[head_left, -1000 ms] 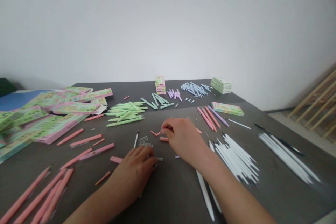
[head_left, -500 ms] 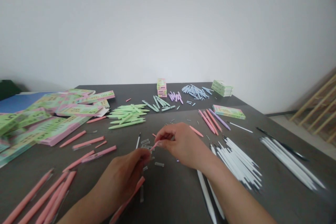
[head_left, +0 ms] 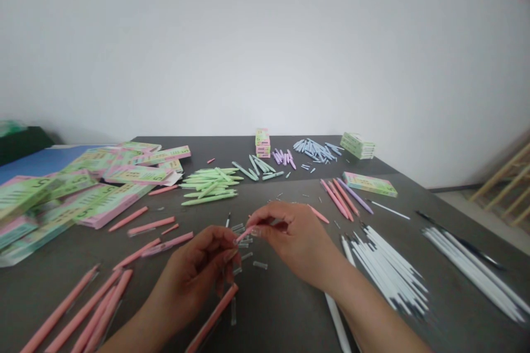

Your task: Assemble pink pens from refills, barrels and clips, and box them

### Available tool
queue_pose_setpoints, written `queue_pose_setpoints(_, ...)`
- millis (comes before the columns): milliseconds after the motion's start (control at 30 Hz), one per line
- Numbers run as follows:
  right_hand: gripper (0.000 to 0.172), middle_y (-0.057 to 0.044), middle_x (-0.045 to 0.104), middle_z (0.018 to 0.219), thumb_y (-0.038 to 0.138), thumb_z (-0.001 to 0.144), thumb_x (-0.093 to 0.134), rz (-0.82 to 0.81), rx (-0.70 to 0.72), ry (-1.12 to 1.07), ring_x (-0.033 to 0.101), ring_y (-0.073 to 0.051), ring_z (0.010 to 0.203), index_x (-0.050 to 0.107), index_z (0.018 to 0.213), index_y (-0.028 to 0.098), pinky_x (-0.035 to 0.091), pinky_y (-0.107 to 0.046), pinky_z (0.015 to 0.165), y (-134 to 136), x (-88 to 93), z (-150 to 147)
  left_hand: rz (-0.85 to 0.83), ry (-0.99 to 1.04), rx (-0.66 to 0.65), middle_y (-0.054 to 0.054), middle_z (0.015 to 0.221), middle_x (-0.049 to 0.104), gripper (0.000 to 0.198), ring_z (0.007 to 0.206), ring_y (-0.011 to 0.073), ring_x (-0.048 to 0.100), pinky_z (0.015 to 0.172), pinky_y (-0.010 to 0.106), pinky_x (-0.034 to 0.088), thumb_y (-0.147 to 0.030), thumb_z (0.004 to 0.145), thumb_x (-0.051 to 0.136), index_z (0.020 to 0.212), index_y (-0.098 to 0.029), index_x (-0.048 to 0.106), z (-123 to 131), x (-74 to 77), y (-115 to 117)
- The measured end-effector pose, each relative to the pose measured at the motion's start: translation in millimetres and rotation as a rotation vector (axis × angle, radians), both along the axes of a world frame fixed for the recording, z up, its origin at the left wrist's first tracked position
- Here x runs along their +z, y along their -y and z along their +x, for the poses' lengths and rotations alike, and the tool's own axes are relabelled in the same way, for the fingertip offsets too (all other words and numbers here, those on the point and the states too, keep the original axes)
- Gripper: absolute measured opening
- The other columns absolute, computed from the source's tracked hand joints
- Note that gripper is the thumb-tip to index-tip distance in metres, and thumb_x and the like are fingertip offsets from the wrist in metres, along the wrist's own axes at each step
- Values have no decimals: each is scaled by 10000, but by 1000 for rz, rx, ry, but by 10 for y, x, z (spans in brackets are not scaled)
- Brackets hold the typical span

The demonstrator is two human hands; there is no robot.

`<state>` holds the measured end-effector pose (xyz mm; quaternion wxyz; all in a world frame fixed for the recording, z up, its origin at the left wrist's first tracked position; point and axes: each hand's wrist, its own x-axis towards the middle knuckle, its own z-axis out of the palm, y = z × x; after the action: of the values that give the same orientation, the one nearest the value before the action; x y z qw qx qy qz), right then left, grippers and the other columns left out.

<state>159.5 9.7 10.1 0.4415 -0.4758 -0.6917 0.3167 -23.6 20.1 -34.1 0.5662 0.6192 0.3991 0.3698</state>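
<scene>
Above the middle of the table, my right hand (head_left: 285, 231) pinches a small, slender pink pen part (head_left: 245, 234) between thumb and fingers. The fingertips of my left hand (head_left: 202, 270) close around the part's other end; whether a small clear piece is there too, I cannot tell. Short clear tubes (head_left: 260, 265) lie scattered on the table just beyond and below the fingers. Under my left hand, a pink pen barrel (head_left: 213, 317) slants toward me. A thin dark-tipped refill (head_left: 228, 220) lies past my left fingertips.
Pink pens (head_left: 78, 317) lie at left, near flat printed boxes (head_left: 136, 175). Green pens (head_left: 211, 185), purple pieces (head_left: 284, 158) and blue pieces (head_left: 317, 150) lie farther back. White refills (head_left: 385, 270) fan out at right, beside a printed box (head_left: 370, 184) and more white sticks (head_left: 472, 273).
The whole view has shifted slightly, so things appear farther right. My left fingers have turned and opened out a little around the pink part's end; my right hand keeps its pinch.
</scene>
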Motion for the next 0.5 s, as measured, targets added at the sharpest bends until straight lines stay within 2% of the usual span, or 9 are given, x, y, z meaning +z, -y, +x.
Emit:
queue_pose_setpoints(333, 192, 30, 701, 760, 74, 797, 587, 125, 16, 115, 622, -95, 722, 714, 771, 216, 426, -185, 668, 4, 20, 4, -71, 26, 25, -29, 646, 655, 208, 446, 87, 559, 438, 191, 435, -344, 726, 674, 829, -175, 610, -22, 20, 10)
queue_pose_setpoints(500, 163, 25, 708, 748, 83, 780, 611, 103, -15, 107, 634, -102, 716, 713, 755, 208, 433, -183, 660, -8, 5, -5, -73, 40, 47, -29, 621, 655, 194, 438, 94, 565, 429, 191, 435, -327, 721, 678, 823, -171, 624, -20, 48, 12)
